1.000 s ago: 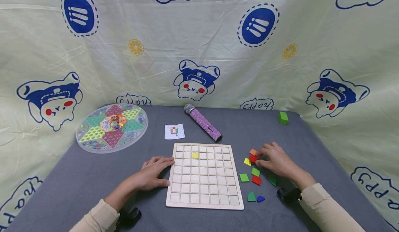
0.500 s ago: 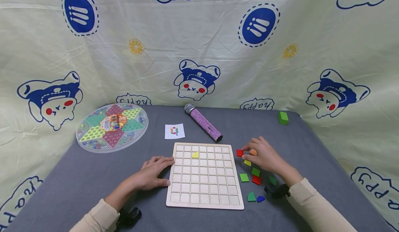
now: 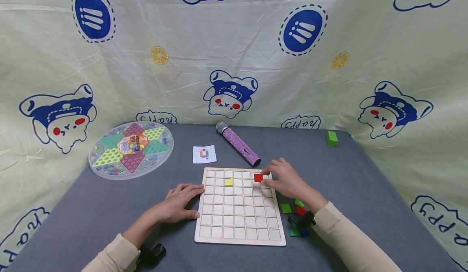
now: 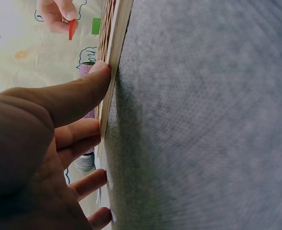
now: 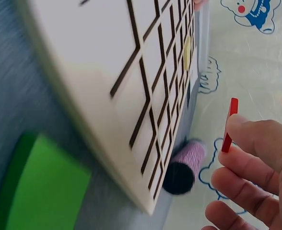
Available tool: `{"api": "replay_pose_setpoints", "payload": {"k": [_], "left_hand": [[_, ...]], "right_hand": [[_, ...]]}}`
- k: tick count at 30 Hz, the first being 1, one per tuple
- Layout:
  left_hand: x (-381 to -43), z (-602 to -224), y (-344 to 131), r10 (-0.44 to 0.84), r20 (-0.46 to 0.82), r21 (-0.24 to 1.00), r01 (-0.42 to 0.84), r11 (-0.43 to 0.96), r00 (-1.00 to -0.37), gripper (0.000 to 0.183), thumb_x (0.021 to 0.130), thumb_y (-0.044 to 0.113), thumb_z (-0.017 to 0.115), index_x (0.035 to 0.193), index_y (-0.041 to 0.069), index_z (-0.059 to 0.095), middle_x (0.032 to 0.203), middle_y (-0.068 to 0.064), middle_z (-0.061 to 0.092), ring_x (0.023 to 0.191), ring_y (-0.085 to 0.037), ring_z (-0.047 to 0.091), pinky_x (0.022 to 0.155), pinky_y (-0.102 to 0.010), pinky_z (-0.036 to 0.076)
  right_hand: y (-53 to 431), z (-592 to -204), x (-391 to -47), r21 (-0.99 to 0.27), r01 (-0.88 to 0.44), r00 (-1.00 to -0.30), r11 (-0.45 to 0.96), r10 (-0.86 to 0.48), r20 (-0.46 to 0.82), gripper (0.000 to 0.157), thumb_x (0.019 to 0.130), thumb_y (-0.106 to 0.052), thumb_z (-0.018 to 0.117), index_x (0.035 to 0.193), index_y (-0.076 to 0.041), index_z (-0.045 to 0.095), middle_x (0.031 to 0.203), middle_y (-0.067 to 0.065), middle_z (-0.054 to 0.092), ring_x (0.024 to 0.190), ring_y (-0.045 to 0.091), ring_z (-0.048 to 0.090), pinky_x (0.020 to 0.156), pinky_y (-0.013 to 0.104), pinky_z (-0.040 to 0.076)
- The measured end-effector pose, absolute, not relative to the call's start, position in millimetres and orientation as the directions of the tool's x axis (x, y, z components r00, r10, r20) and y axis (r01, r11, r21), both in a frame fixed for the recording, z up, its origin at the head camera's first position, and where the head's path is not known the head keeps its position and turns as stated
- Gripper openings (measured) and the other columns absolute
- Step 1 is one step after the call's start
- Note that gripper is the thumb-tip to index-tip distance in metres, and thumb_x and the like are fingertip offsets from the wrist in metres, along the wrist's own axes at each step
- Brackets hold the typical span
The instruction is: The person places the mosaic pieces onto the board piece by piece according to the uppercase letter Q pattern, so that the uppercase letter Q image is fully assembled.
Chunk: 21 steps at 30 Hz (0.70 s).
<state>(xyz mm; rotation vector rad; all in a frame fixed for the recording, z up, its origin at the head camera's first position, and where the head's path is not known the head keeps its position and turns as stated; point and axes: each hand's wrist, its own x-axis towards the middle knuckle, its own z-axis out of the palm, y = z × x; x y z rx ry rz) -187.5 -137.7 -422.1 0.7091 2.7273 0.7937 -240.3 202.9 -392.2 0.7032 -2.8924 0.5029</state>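
Note:
My right hand (image 3: 287, 179) pinches a red square tile (image 3: 258, 178) between thumb and fingers, over the far right part of the wooden grid board (image 3: 239, 219). In the right wrist view the red tile (image 5: 230, 125) is seen edge-on, raised above the board. A yellow tile (image 3: 228, 182) sits in a cell of the second row from the far edge. My left hand (image 3: 179, 203) rests at the board's left side; in the left wrist view its thumb (image 4: 83, 93) touches the board's edge (image 4: 119, 38), with the fingers spread.
Right of the board lie several tiles, among them a green one (image 3: 286, 208) and a red one (image 3: 300, 210), partly under my right wrist. Behind the board are a printed pattern card (image 3: 204, 154), a purple microphone (image 3: 241, 145), a round game board (image 3: 131, 150) and a green block (image 3: 332, 138).
My right hand has picked the red tile from the pile and carried it left over the board. The left hand has stayed at the board's edge.

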Motion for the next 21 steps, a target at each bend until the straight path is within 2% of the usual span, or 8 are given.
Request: {"api": "replay_pose_setpoints", "payload": {"k": [11,21], "left_hand": [[-187,-422,-139,0.51,-0.064,0.545,0.398,0.738,-0.858,0.068,0.082,0.032,0.071,0.141,0.011,0.044,0.148,-0.006,0.041,0.135,-0.035,0.029,0.102,-0.063,0.02],[-187,-422,-138,0.504,-0.065,0.545,0.393,0.74,-0.861,0.068,0.082,0.032,0.072,0.141,0.012,0.045,0.148,-0.005,0.041,0.135,-0.034,0.029,0.102,-0.063,0.02]], "right_hand": [[174,-397,-251,-0.263,-0.485,-0.875,0.834,-0.461,0.149,0.017,0.081,-0.027,0.073,0.095,-0.017,0.073,0.092,-0.003,0.062,0.091,0.017,0.045,0.079,0.037,0.038],[158,-403,-259,-0.248,-0.495,-0.868,0.833,-0.485,0.107,0.018,0.079,-0.027,0.075,0.092,-0.016,0.073,0.091,-0.003,0.063,0.092,0.017,0.048,0.086,0.042,0.04]]}}
